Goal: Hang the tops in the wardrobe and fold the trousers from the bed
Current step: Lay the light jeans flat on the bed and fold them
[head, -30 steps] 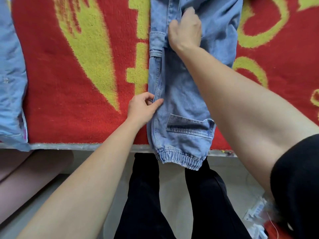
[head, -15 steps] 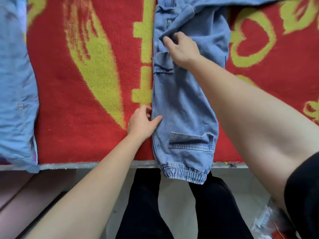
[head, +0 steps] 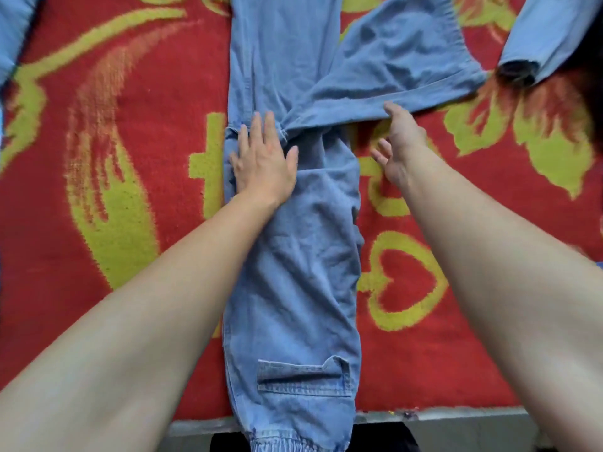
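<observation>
Left grip (head: 264, 158), moved up from the seam, presses flat and open on the jeans (head: 293, 272) lying on the bed (head: 49, 223). Right grip (head: 396, 145), open, now touches the edge of the splayed leg (head: 401, 60); folding that leg over appears next

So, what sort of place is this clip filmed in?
Most likely a bedroom at home: a bed edge with a red and yellow blanket over it, denim trousers laid flat for folding, and another blue garment's sleeve at the top right.
</observation>
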Demonstrator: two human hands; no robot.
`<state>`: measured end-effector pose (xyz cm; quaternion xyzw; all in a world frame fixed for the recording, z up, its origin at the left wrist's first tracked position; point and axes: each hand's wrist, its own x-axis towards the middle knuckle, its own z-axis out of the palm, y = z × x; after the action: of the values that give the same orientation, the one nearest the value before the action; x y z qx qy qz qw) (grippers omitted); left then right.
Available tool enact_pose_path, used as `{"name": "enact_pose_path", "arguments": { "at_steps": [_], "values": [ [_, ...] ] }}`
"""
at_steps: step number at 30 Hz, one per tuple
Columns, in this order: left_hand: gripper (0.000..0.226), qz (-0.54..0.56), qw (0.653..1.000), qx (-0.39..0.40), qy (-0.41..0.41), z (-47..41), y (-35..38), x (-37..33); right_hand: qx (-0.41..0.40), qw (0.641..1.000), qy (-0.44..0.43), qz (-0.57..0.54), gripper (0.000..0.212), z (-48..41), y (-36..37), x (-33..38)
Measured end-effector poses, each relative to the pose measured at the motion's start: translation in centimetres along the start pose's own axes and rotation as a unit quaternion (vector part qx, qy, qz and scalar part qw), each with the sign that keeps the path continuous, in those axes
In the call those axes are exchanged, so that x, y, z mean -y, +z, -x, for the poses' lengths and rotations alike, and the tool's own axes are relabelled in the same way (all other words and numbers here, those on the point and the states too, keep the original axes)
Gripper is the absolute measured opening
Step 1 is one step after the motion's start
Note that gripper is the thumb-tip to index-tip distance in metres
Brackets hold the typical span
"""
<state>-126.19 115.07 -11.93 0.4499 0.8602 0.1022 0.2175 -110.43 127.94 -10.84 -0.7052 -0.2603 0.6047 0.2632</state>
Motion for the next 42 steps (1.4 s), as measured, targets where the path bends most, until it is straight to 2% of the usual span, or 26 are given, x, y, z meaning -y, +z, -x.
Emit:
{"name": "enact_pose_path", "arguments": {
  "at_steps": [2, 5, 10, 14, 17, 20, 23, 25, 27, 28, 29, 31, 33, 36, 42],
  "values": [
    [0.068, 0.007, 0.998, 0.043, -0.047, -1.9, 1.2, -0.7, 0.020, 0.995, 0.028, -0.096, 0.056, -1.5, -0.7, 0.9],
    [0.056, -0.007, 0.996, 0.047, -0.070, -2.8, 2.0, -0.7, 0.029, 0.981, 0.045, -0.187, 0.056, -3.7, -1.7, 1.6],
    [0.044, -0.001, 0.994, 0.065, -0.089, -3.6, 1.4, -1.3, 0.059, 0.969, 0.038, -0.236, 0.034, -6.6, -3.3, 3.4],
    [0.043, -0.020, 0.993, 0.071, -0.096, -3.8, 1.0, -2.1, 0.039, 0.984, 0.020, -0.173, 0.023, -8.3, -1.9, 5.2],
    [0.046, -0.052, 0.992, 0.066, -0.092, -4.2, 0.7, -2.2, -0.017, 0.996, -0.061, -0.054, 0.045, -9.5, 0.0, 6.1],
    [0.056, -0.113, 0.991, 0.025, -0.067, -5.8, -0.6, -2.3, -0.097, 0.979, -0.177, 0.029, 0.054, -8.9, 2.2, 8.2],
    [0.048, -0.060, 0.995, -0.073, -0.030, -7.7, -2.4, -1.5, -0.123, 0.932, -0.338, 0.036, 0.051, -7.6, 5.3, 10.8],
    [0.037, -0.004, 0.989, -0.145, 0.004, -8.6, -2.8, 0.1, -0.112, 0.892, -0.435, 0.047, 0.047, -6.3, 8.7, 12.4],
    [0.030, 0.045, 0.985, -0.167, -0.009, -9.4, -2.3, 2.2, -0.097, 0.846, -0.519, 0.075, 0.049, -6.1, 13.1, 13.5],
    [0.029, 0.069, 0.985, -0.154, -0.038, -9.7, -1.9, 3.3, -0.085, 0.825, -0.544, 0.125, 0.056, -6.4, 15.4, 14.0],
    [0.030, 0.096, 0.984, -0.132, -0.076, -10.2, -1.3, 4.5, -0.044, 0.813, -0.541, 0.214, 0.068, -6.3, 17.5, 14.2],
    [0.033, 0.148, 0.976, -0.074, -0.141, -11.3, -0.6, 6.2, 0.057, 0.770, -0.428, 0.469, 0.088, -7.2, 20.5, 12.6],
    [0.034, 0.186, 0.970, -0.043, -0.154, -12.7, -0.2, 7.4, 0.119, 0.716, -0.336, 0.600, 0.084, -8.9, 21.2, 9.8],
    [0.036, 0.222, 0.964, -0.024, -0.146, -13.8, 0.0, 8.4, 0.107, 0.655, -0.376, 0.647, 0.075, -10.5, 20.3, 6.3],
    [0.034, 0.230, 0.964, 0.010, -0.132, -13.8, 0.0, 9.0, 0.080, 0.612, -0.383, 0.687, 0.083, -11.5, 20.7, 5.2]
  ]
}}
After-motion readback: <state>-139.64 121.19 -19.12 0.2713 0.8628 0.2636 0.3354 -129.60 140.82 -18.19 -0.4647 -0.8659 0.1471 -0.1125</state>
